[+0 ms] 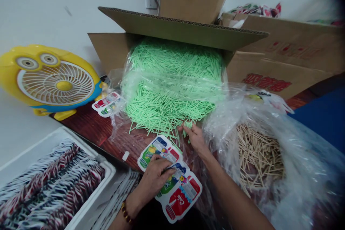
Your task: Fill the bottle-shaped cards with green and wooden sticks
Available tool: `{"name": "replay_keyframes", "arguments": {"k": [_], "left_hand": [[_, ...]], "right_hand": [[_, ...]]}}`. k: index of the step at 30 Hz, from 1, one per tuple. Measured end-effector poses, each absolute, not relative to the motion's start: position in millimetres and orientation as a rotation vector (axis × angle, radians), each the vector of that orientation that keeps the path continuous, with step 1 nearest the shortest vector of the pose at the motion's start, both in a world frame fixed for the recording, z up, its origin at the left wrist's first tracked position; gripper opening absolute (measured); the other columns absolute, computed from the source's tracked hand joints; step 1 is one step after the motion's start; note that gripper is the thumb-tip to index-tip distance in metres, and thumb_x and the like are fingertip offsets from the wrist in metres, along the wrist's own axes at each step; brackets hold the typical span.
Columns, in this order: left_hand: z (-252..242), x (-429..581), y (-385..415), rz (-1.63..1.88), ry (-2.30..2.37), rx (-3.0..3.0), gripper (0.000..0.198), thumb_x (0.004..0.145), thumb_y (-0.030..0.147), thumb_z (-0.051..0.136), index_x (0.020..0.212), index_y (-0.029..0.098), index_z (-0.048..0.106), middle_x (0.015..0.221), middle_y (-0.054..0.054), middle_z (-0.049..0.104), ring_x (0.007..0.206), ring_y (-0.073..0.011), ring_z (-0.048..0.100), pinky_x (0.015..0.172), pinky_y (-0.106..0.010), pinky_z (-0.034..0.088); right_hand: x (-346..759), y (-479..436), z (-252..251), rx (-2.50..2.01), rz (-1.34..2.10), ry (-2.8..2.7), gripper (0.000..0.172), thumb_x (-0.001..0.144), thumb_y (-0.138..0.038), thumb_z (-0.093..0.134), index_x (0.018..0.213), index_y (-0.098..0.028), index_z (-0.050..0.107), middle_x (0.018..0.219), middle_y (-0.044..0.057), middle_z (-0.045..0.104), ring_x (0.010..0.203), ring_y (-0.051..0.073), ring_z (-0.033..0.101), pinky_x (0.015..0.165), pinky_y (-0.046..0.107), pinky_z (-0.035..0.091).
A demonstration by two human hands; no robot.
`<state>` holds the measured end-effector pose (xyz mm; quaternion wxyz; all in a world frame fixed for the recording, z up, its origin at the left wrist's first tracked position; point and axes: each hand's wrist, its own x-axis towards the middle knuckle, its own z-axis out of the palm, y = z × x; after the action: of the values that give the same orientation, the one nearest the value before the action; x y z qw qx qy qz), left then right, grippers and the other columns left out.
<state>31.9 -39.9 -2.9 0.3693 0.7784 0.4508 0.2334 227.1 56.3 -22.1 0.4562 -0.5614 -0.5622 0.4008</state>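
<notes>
My left hand [155,176], with a beaded bracelet at the wrist, grips a bottle-shaped printed packet [183,197] marked "Cola". A similarly printed section [159,149] extends above the fingers; whether it is a separate packet I cannot tell. In my right hand [196,137] the fingers pinch a small bunch of thin green straws [188,125]. That hand is at the front edge of a large heap of the same green straws [169,104], which spills from a clear plastic bag inside a tipped cardboard box [183,30].
Tan sticks [260,158] lie within clear plastic [223,125] at the right. A white foam box [107,179] at lower left holds rows of printed packets [51,187]. A yellow fan [64,85] and another packet [107,104] are on the left. Cartons [269,68] stand behind.
</notes>
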Motion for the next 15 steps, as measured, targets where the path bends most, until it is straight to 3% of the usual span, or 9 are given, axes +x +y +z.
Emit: {"name": "replay_keyframes", "arguments": {"k": [7,11,15], "left_hand": [[-7,29,-38,0.676,1.213,1.795,0.032,0.087,0.032,0.058,0.059,0.018,0.052,0.064,0.002,0.052,0.077,-0.0169,0.049,0.074,-0.027,0.036],[2,28,-36,0.733,1.187,1.653,0.033,0.085,0.033,0.058,0.058,0.018,0.049,0.061,0.003,0.046,0.066,-0.0136,0.043,0.066,-0.025,0.033],[14,26,-36,0.747,1.143,1.521,0.035,0.086,0.036,0.057,0.058,0.018,0.046,0.061,0.004,0.038,0.062,-0.0113,0.036,0.059,-0.023,0.03]], "right_hand": [[225,57,13,-0.892,1.427,-0.688,0.024,0.074,-0.035,0.069,0.092,-0.021,0.059,0.076,0.001,0.069,0.08,0.022,0.068,0.081,0.04,0.053],[218,43,31,-0.697,1.497,-0.507,0.021,0.073,-0.024,0.072,0.089,-0.021,0.06,0.077,0.0,0.07,0.082,0.021,0.069,0.087,0.042,0.052],[210,20,45,-0.693,1.506,-0.502,0.019,0.076,-0.026,0.07,0.091,-0.022,0.059,0.079,0.001,0.072,0.087,0.022,0.069,0.091,0.041,0.05]]}}
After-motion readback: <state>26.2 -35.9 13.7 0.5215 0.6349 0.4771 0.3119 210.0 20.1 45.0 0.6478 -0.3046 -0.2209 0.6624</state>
